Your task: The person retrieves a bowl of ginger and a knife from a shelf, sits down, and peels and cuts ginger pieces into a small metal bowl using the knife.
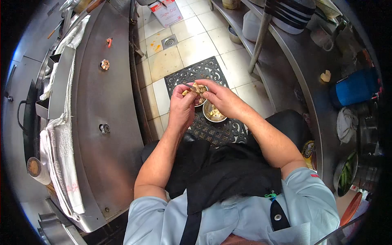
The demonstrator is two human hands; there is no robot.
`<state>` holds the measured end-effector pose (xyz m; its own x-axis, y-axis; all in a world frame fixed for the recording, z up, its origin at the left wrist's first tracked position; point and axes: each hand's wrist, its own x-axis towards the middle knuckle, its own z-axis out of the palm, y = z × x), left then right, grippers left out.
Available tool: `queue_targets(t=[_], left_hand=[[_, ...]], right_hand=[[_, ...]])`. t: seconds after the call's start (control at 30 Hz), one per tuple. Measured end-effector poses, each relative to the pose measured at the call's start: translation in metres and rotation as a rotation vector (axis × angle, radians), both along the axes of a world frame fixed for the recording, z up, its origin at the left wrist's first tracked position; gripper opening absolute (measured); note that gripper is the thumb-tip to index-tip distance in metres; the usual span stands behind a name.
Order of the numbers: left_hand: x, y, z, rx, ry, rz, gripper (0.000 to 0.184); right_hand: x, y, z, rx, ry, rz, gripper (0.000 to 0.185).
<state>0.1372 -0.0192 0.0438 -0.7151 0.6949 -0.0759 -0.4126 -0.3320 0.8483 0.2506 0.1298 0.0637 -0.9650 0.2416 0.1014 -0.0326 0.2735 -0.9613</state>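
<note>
Both hands meet in front of me, over two metal bowls at floor level. My left hand [183, 100] is closed around a small dark tool, perhaps a knife, beside a pale piece. My right hand [218, 98] pinches a small pale piece [196, 86] close to the left fingertips. Under the hands, one bowl with pale and brown pieces [200, 100] is partly hidden. The second metal bowl [215, 119], just below my right hand, holds pale yellowish pieces. Which hand grips the tool is hard to tell.
A black patterned mat [210, 73] lies on the tiled floor around the bowls. At left runs a steel stove front [106, 98] with knobs. Steel shelves [302, 69] at right hold a blue container [356, 87] and a bowl of green vegetables [346, 173]. A carton [165, 13] stands ahead.
</note>
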Motion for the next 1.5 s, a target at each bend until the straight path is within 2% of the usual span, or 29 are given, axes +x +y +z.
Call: queue_targets(t=[0.23, 0.33, 0.47, 0.6, 0.73, 0.83, 1.0, 1.07, 1.13, 1.17, 1.2, 1.33, 1.43, 1.5], left_hand=[[0.001, -0.001, 0.001, -0.11, 0.133, -0.016, 0.023], [0.001, -0.001, -0.005, -0.199, 0.215, 0.012, 0.024], [0.015, 0.003, -0.019, -0.236, 0.263, -0.046, 0.023], [0.001, 0.005, -0.011, -0.133, -0.097, -0.046, 0.032], [-0.022, -0.008, 0.001, -0.108, -0.235, -0.014, 0.043], [-0.028, -0.011, 0.006, -0.054, -0.354, -0.054, 0.043], [-0.016, -0.009, 0.002, -0.178, -0.319, -0.227, 0.038], [-0.009, -0.006, 0.002, -0.291, -0.144, -0.23, 0.034], [-0.004, -0.004, 0.003, -0.378, 0.012, -0.231, 0.029], [-0.004, -0.004, 0.002, -0.355, -0.038, -0.246, 0.029], [-0.004, -0.004, 0.0, -0.332, -0.087, -0.259, 0.029], [-0.013, -0.005, -0.016, -0.235, -0.33, -0.267, 0.02], [-0.012, -0.006, -0.013, -0.246, -0.502, -0.268, 0.022], [-0.007, -0.002, -0.005, -0.245, -0.493, -0.264, 0.023]], right_hand=[[-0.003, -0.001, -0.005, -0.074, -0.032, 0.012, 0.034], [-0.007, -0.004, -0.017, -0.01, 0.022, -0.03, 0.033], [-0.004, 0.002, -0.007, -0.032, -0.106, -0.022, 0.034], [-0.002, 0.005, -0.01, -0.191, -0.085, -0.001, 0.04], [0.002, 0.001, -0.004, -0.283, -0.07, 0.022, 0.051], [0.001, 0.007, 0.014, -0.152, -0.281, 0.156, 0.049], [0.002, 0.001, 0.007, -0.263, -0.242, 0.021, 0.045], [0.003, 0.002, 0.001, -0.263, -0.21, -0.033, 0.044], [0.002, 0.005, -0.007, -0.403, -0.268, -0.037, 0.04], [0.002, 0.005, -0.007, -0.472, -0.296, -0.038, 0.038], [0.005, 0.004, 0.0, -0.526, -0.346, -0.101, 0.026], [0.003, 0.011, -0.009, -0.47, -0.381, -0.061, 0.025], [0.005, 0.013, -0.01, -0.371, -0.367, -0.002, 0.027], [0.006, 0.01, -0.008, -0.343, -0.33, -0.012, 0.029]])
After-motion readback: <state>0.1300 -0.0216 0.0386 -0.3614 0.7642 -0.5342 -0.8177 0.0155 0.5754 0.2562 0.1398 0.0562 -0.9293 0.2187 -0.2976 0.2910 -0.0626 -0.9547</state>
